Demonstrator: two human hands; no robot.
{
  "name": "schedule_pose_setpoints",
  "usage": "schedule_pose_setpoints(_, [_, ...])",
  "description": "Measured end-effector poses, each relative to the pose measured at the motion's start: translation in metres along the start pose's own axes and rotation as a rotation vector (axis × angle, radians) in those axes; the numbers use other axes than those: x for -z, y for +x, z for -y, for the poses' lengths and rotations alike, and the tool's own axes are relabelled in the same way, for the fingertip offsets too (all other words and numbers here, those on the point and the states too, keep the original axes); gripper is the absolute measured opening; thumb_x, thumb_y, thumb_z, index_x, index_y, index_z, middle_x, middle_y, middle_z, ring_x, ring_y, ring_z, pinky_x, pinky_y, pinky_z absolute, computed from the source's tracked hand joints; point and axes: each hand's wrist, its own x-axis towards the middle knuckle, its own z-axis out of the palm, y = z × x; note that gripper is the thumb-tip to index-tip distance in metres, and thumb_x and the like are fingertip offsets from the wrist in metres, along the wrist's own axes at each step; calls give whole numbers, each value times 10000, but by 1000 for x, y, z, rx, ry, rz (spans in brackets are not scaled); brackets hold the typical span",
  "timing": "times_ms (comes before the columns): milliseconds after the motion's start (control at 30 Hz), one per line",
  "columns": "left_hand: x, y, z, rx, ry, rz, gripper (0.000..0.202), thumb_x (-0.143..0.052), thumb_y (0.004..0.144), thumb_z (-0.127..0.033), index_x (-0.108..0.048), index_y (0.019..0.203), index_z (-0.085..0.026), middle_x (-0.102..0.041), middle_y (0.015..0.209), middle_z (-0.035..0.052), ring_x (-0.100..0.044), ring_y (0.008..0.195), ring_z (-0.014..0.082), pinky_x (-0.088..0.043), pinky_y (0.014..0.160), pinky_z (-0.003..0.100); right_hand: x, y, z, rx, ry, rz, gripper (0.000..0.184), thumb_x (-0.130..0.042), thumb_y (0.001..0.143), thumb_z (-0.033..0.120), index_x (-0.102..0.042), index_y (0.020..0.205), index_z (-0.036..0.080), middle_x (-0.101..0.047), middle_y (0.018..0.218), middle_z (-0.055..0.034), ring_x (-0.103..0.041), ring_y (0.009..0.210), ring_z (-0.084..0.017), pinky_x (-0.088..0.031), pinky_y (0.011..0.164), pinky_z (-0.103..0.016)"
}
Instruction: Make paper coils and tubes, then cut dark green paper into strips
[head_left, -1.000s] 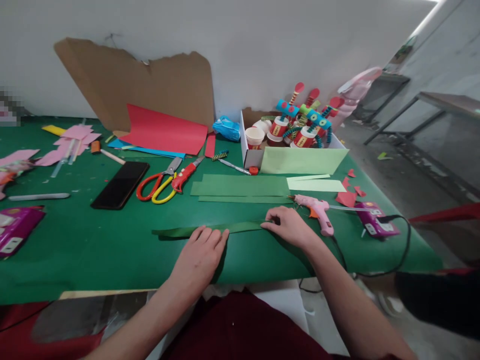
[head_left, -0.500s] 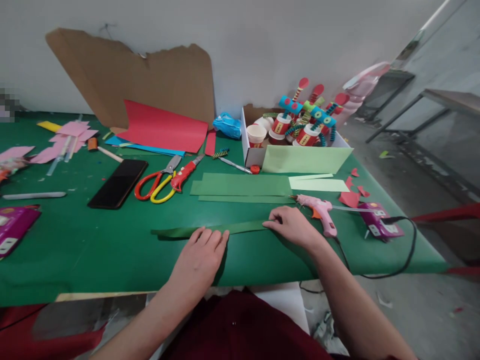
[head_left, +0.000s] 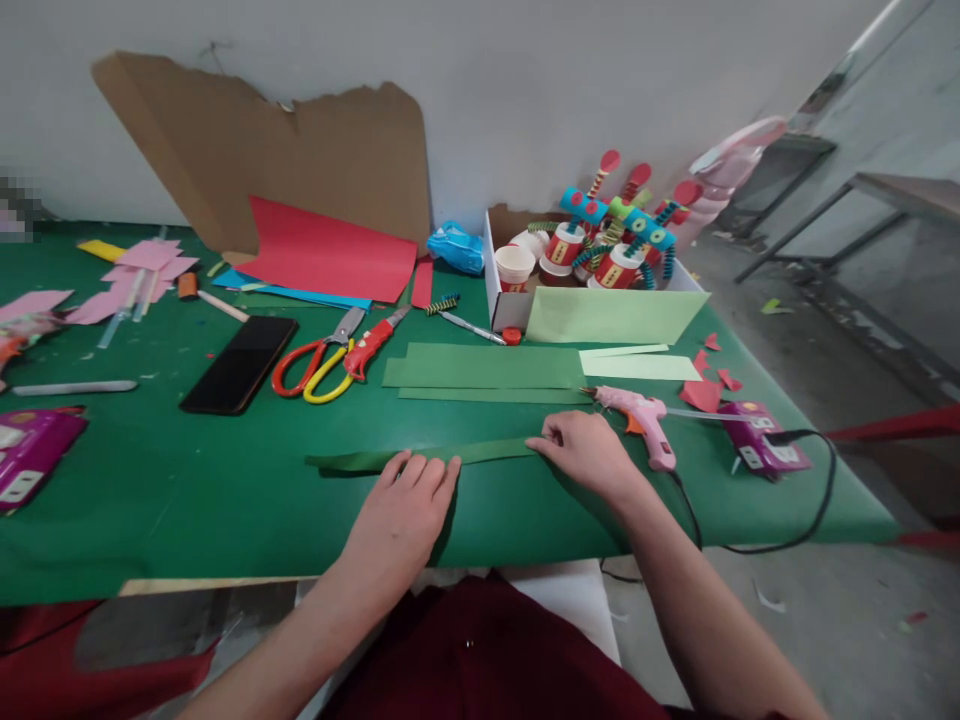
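Observation:
A narrow dark green paper strip [head_left: 495, 452] runs left to right on the green table, with its left part slightly twisted and lifted. My left hand [head_left: 401, 505] rests over the middle of it, fingers stretched side by side and pressing down; the thumb is hidden. At the strip's right end, my right hand [head_left: 585, 450] pinches the paper between thumb and fingertips. Just beyond lie wider green paper strips [head_left: 487, 367] and pale green strips [head_left: 637, 368]. A pink glue gun [head_left: 641, 420] lies right of my right hand.
Behind are scissors [head_left: 311, 365], a red-handled cutter [head_left: 371, 345], a phone [head_left: 240, 365], red paper [head_left: 330, 255] and a white box [head_left: 491, 275] holding paper-cup figures [head_left: 619, 265]. Purple power strips [head_left: 761, 440] lie at both sides, and a black cord [head_left: 825, 500] crosses the right edge.
Both hands keep the same hold on the green strip. The view has shifted very slightly; nothing else visibly moved.

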Motion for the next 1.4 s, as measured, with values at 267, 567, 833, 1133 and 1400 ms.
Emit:
schedule_pose_setpoints(267, [-2,0,0,11,13,-28,508,-406,862,-83,-513,1354,-150,-599,945,94,-531,963,243,-403,957,418,-16,-23,10,-9,-37,-529,247,-407,951,239,-639,959,157,-691,954,-127,-617,912,-266,-440,833,-418])
schedule_pose_setpoints(567, [-6,-2,-2,31,24,-71,460,-453,836,-86,-570,1275,-153,-615,994,96,-537,985,248,-409,964,422,-60,-48,59,559,-23,-121,759,-426,919,584,-315,1484,88,-357,1530,-147,-267,1443,-263,-198,1200,-456])
schedule_pose_setpoints(833, [-5,-2,-3,31,35,-63,545,-393,823,-35,-530,1338,-150,-618,1014,104,-532,1007,251,-395,962,429,-42,-40,28,560,-45,-9,701,-369,949,563,-299,1498,132,-291,1556,-107,-230,1457,-253,-177,1206,-481])
schedule_pose_setpoints(1133, [-6,-1,-2,30,-6,-44,606,-433,766,-27,-506,1356,-140,-611,1017,109,-522,995,253,-399,950,435,-28,-47,-15,390,-64,-61,646,-347,963,532,-263,1517,210,-322,1550,-76,-226,1457,-260,-196,1193,-521])
schedule_pose_setpoints(1400, [-1,0,-4,43,-28,-86,483,-402,859,-69,-522,1322,-137,-612,1020,112,-528,988,248,-403,950,438,-37,13,73,226,664,-326,590,-188,989,522,-391,1461,233,-396,1521,-47,-285,1440,-210,-271,1174,-435])
